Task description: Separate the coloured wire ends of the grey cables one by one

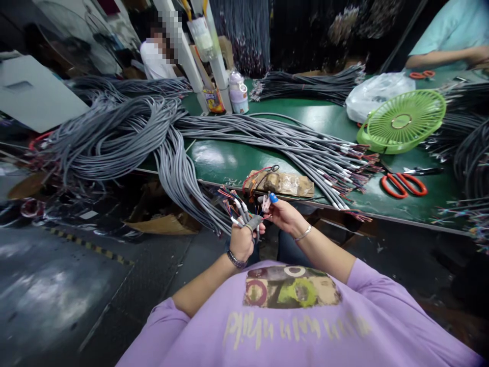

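Note:
My left hand (243, 242) is closed around a handful of grey cables (204, 204) near their ends. Thin coloured wires (228, 196) fan out above that fist. Close on its right, my right hand (286, 218) pinches with the thumb, which wears a blue cover (273, 198). Between these fingertips is a small pale pink piece (266, 204), too small to name exactly. Red wire tips from the bundle reach toward the right fingers. Just beyond both hands, a taped cardboard block (282, 183) with thin wires lies at the table edge.
Grey cables lie in coils (118, 132) and a long bundle (267, 133) across the green table (214, 155). Orange-handled scissors (404, 184), a green fan (401, 121), a plastic bag (378, 94) and a bottle (239, 94) stand around. Two other people sit beyond.

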`<action>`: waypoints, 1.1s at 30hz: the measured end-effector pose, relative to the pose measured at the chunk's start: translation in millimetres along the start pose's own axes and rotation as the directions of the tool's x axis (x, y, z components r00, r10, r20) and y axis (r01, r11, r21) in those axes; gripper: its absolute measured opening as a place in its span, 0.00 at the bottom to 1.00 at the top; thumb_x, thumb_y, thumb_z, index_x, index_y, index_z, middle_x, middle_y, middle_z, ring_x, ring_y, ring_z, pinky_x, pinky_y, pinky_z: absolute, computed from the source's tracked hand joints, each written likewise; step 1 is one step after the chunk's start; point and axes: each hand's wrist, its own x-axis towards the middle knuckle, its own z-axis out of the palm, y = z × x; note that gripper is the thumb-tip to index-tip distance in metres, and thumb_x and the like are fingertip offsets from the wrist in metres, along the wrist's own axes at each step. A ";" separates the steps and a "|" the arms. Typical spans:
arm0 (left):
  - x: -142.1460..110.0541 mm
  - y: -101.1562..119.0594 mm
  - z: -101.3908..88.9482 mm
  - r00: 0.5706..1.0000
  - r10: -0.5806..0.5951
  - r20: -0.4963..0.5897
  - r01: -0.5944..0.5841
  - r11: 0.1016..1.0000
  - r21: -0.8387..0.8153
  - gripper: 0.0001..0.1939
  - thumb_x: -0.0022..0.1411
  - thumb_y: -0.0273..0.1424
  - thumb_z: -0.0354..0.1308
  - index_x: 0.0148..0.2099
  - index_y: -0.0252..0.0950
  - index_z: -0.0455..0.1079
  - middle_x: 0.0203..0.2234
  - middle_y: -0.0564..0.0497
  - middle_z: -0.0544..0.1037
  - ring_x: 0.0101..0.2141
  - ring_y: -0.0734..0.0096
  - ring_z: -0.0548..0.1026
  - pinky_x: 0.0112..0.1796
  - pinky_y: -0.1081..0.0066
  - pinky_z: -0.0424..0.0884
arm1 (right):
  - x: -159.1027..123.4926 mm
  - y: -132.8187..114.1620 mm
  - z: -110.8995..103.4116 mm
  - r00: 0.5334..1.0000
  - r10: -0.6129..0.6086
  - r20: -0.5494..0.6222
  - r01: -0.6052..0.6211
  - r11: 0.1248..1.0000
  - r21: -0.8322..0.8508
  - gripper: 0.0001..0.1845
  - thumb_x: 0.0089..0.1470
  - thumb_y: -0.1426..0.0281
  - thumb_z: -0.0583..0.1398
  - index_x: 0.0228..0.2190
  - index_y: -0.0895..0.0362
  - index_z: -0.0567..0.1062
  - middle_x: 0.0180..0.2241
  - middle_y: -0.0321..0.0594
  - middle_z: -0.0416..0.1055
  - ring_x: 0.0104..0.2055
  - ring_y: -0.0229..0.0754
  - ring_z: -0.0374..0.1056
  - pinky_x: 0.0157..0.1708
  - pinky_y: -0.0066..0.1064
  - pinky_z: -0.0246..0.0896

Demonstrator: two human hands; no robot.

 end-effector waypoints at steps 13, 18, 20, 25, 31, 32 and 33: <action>7.5 -5.2 4.8 0.999 -0.041 0.014 0.040 0.998 0.057 0.14 0.43 0.38 0.66 0.25 0.32 0.69 0.14 0.52 0.73 0.14 0.77 0.69 0.15 0.79 0.55 | 2.7 5.5 4.4 0.994 -0.067 -0.087 0.072 0.996 0.056 0.18 0.41 0.58 0.68 0.26 0.60 0.76 0.21 0.35 0.70 0.24 0.33 0.62 0.24 0.25 0.56; 9.0 -1.5 5.6 0.993 -0.108 0.042 0.106 0.993 0.050 0.13 0.41 0.37 0.66 0.24 0.31 0.70 0.13 0.52 0.72 0.14 0.77 0.69 0.15 0.79 0.59 | 4.9 7.7 0.2 0.996 -0.063 -0.068 0.067 0.996 0.054 0.19 0.41 0.56 0.67 0.25 0.60 0.75 0.21 0.34 0.69 0.23 0.33 0.62 0.24 0.27 0.57; 10.1 0.1 6.0 0.990 -0.134 0.049 0.132 0.990 0.051 0.13 0.41 0.36 0.66 0.24 0.31 0.70 0.12 0.52 0.72 0.14 0.77 0.69 0.15 0.79 0.60 | 5.4 8.0 -0.6 0.997 -0.061 -0.053 0.064 0.997 0.053 0.18 0.42 0.56 0.67 0.24 0.60 0.74 0.21 0.34 0.69 0.23 0.33 0.61 0.24 0.27 0.57; 11.3 1.4 6.8 0.988 -0.145 0.059 0.142 0.989 0.044 0.13 0.41 0.36 0.66 0.24 0.31 0.70 0.12 0.52 0.72 0.13 0.77 0.68 0.14 0.79 0.59 | 6.0 10.0 -1.7 0.999 -0.046 -0.029 0.048 0.996 0.071 0.19 0.45 0.55 0.65 0.25 0.59 0.74 0.21 0.35 0.68 0.23 0.33 0.61 0.25 0.27 0.58; 1.7 1.9 2.0 0.991 -0.116 0.064 0.114 0.993 0.034 0.13 0.42 0.36 0.66 0.25 0.32 0.69 0.12 0.54 0.71 0.14 0.78 0.68 0.14 0.79 0.59 | -0.3 9.8 -4.8 0.999 0.026 -0.022 -0.023 0.989 0.144 0.19 0.50 0.53 0.60 0.28 0.58 0.73 0.22 0.35 0.69 0.23 0.33 0.63 0.23 0.25 0.61; -1.0 2.0 0.1 0.992 -0.112 0.064 0.110 0.993 0.039 0.13 0.42 0.36 0.66 0.25 0.32 0.68 0.12 0.54 0.71 0.13 0.78 0.67 0.14 0.79 0.58 | -2.4 9.1 -6.2 0.998 0.050 -0.032 -0.044 0.987 0.153 0.20 0.51 0.53 0.60 0.28 0.58 0.72 0.23 0.36 0.70 0.23 0.33 0.64 0.23 0.25 0.61; -3.6 2.0 -2.2 0.992 -0.107 0.063 0.104 0.994 0.044 0.13 0.43 0.36 0.66 0.24 0.33 0.68 0.12 0.54 0.70 0.13 0.78 0.67 0.14 0.79 0.58 | -4.7 8.4 -8.0 0.997 0.072 -0.038 -0.065 0.986 0.157 0.20 0.51 0.52 0.59 0.27 0.58 0.72 0.24 0.36 0.71 0.24 0.33 0.64 0.24 0.25 0.62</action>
